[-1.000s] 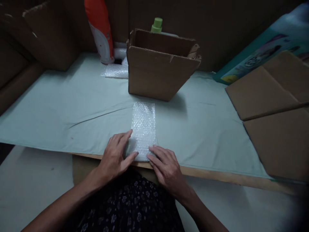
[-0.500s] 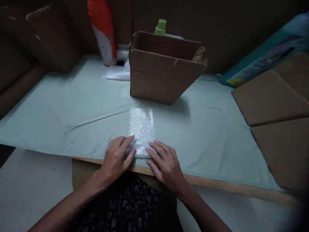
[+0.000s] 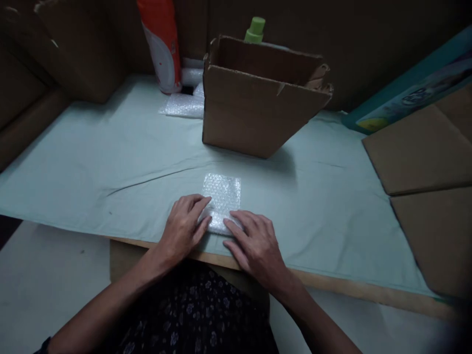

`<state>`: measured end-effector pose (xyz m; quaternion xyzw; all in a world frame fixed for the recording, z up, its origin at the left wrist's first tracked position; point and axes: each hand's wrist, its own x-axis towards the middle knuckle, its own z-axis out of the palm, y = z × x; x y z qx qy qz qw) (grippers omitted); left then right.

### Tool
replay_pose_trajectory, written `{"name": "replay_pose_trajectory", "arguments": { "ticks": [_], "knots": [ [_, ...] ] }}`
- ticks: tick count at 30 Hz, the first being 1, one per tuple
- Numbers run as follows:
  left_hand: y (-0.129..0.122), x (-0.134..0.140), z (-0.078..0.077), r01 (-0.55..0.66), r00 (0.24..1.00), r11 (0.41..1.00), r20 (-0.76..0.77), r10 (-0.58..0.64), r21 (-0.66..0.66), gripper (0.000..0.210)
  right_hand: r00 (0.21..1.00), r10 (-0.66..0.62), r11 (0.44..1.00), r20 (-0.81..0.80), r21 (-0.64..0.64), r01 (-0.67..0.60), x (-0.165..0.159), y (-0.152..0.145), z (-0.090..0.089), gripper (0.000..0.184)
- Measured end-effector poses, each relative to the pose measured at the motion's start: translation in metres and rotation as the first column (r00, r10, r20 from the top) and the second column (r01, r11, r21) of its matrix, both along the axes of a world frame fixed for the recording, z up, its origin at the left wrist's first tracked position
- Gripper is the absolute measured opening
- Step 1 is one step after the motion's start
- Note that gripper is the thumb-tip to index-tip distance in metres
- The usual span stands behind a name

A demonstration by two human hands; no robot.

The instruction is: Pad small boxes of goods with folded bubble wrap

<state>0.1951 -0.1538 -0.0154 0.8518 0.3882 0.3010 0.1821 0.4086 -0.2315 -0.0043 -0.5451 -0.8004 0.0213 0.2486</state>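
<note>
A short sheet of clear bubble wrap [image 3: 222,189] lies near the front edge of the table, its near end folded or rolled over into a thicker band. My left hand [image 3: 186,225] grips the left end of that band, with the index finger on top and the thumb at the near side. My right hand [image 3: 253,241] has its fingers bent over the right end, the thumb lower and closer to the table edge. Whether anything lies inside the fold cannot be made out.
An open cardboard box [image 3: 254,108] stands just beyond the sheet, a green-capped bottle [image 3: 255,30] behind it. Left of it are a red and white bottle [image 3: 162,54] and more bubble wrap [image 3: 182,105]. Cardboard [image 3: 424,147] and a teal package [image 3: 409,88] flank the right side.
The flat part of the bubble wrap has become shorter as its near end was turned over, away from me. Both hands have moved with it and stay at its two sides.
</note>
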Motion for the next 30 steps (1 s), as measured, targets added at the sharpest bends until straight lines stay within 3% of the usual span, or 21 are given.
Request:
{"name": "replay_pose_trajectory", "arguments": {
  "ticks": [7,13,16,18,20,22,24,27,29,30],
  "knots": [
    [-0.018,-0.013,0.013,0.157,0.988,0.983,0.011,-0.157,-0.091,0.049,0.972,0.063,0.978,-0.226,-0.178,-0.105,0.009,0.000,0.008,0.026],
    [0.002,0.006,0.003,-0.069,0.994,0.997,-0.084,0.065,-0.041,0.035,0.996,0.012,1.000,0.091,-0.028,-0.010,0.011,0.003,0.008,0.038],
    [-0.003,0.008,0.006,-0.155,0.976,0.958,0.114,0.187,-0.242,0.045,0.999,-0.009,0.999,0.048,-0.042,0.011,0.010,0.010,0.004,0.029],
    [-0.014,0.006,0.010,-0.138,0.902,0.851,0.291,0.319,-0.506,0.062,0.989,-0.085,0.995,-0.122,-0.058,0.078,0.009,0.012,0.002,0.027],
    [-0.024,0.006,0.016,-0.026,0.814,0.674,0.375,0.443,-0.738,0.079,0.949,-0.110,0.989,-0.296,-0.130,0.074,0.006,0.011,0.003,0.026],
    [-0.030,0.007,0.020,0.090,0.785,0.513,0.378,0.491,-0.854,0.088,0.909,-0.076,0.975,-0.410,-0.222,-0.018,0.004,0.008,0.006,0.022],
    [-0.032,0.011,0.023,0.137,0.798,0.436,0.360,0.484,-0.890,0.090,0.865,-0.076,0.954,-0.495,-0.289,-0.082,0.003,0.005,0.010,0.021],
    [-0.031,0.016,0.023,0.164,0.831,0.463,0.374,0.411,-0.871,0.086,0.747,-0.190,0.891,-0.637,-0.431,-0.140,0.009,0.004,0.016,0.045],
    [-0.028,0.017,0.021,0.168,0.871,0.540,0.381,0.310,-0.824,0.079,0.672,-0.265,0.812,-0.692,-0.536,-0.232,0.017,0.005,0.018,0.047],
    [-0.024,0.017,0.022,0.156,0.889,0.613,0.381,0.254,-0.775,0.074,0.647,-0.296,0.785,-0.703,-0.565,-0.254,0.021,0.006,0.018,0.041]
  ]
}}
